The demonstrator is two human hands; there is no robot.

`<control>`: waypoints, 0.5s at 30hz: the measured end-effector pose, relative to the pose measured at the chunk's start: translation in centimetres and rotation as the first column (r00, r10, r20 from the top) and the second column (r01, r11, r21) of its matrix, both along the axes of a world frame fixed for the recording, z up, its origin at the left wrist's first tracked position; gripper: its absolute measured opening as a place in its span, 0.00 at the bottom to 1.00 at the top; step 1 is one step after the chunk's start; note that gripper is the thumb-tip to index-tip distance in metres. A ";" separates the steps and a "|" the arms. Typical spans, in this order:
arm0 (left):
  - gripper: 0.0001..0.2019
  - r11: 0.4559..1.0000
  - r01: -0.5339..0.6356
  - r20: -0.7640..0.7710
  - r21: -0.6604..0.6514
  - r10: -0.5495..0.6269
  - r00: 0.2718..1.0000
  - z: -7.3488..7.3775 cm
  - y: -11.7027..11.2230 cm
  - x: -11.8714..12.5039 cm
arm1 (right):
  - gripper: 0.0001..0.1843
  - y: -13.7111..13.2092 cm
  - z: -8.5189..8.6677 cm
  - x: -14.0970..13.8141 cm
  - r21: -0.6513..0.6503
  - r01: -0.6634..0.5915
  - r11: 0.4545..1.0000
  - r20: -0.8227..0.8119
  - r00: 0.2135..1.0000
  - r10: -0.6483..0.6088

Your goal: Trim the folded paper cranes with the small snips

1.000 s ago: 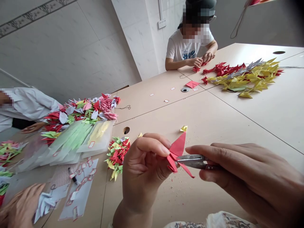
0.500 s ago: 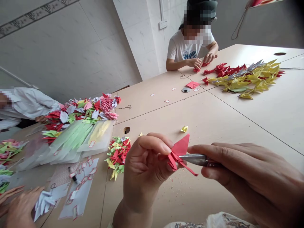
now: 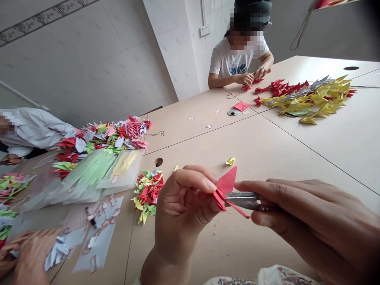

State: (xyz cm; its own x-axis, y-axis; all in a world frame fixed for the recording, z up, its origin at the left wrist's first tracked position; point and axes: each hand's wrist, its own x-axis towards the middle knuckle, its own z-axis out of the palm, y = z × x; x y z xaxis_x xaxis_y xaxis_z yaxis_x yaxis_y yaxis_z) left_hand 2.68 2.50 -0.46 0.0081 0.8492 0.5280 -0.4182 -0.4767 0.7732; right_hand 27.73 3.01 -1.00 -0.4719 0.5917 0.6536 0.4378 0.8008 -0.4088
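Between the thumb and fingers of my left hand (image 3: 182, 209) is a red folded paper crane (image 3: 227, 181), one broad wing pointing up and a thin strip slanting down to the right. My right hand (image 3: 308, 217) is closed around small metal snips (image 3: 246, 200), their blades pointing left. The blade tips are at the crane's folds beside the thin strip. Whether they touch the paper is hard to tell. Just beyond my hands lies a small yellow folded paper piece (image 3: 230, 161) on the table.
A pile of mixed paper cranes (image 3: 147, 194) lies left of my left hand. Plastic bags (image 3: 89, 174), a larger crane heap (image 3: 109, 132) and a black marker (image 3: 91, 218) are farther left. Across the table (image 3: 297, 158), a person (image 3: 234, 59) handles red paper near yellow cranes (image 3: 314, 99).
The snips' blades have parted slightly and the crane has shifted a little to the right. At lower left, another person's hands have moved over the white paper pieces.
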 end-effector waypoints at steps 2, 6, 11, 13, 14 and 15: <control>0.13 1.000 -0.010 -0.009 0.018 0.010 1.000 0.0 0.1 0.0 | 0.15 0.0 0.1 -0.1 0.016 0.008 1.000 0.007 1.000 -0.008; 0.13 0.999 0.037 0.008 0.037 -0.037 0.999 -0.3 0.1 0.0 | 0.15 0.2 0.7 -0.6 0.027 -0.003 1.000 0.002 1.000 0.003; 0.14 0.994 0.111 0.008 -0.021 -0.111 0.994 -0.7 -0.4 -0.2 | 0.11 0.3 1.3 -0.7 -0.006 -0.042 0.999 -0.032 0.999 0.042; 0.13 0.993 0.108 0.014 -0.050 -0.107 0.994 -0.7 -0.4 -0.3 | 0.11 0.1 0.9 -0.4 -0.019 -0.024 1.000 -0.026 0.999 0.023; 0.12 0.992 0.109 0.020 -0.062 -0.108 0.994 -0.6 -0.3 -0.4 | 0.12 0.0 0.7 -0.2 -0.023 -0.007 1.000 -0.025 1.000 0.007; 0.12 0.991 0.113 0.030 -0.068 -0.112 0.993 -0.5 -0.2 -0.4 | 0.14 -0.1 0.5 0.0 -0.028 0.007 1.000 -0.021 1.000 -0.008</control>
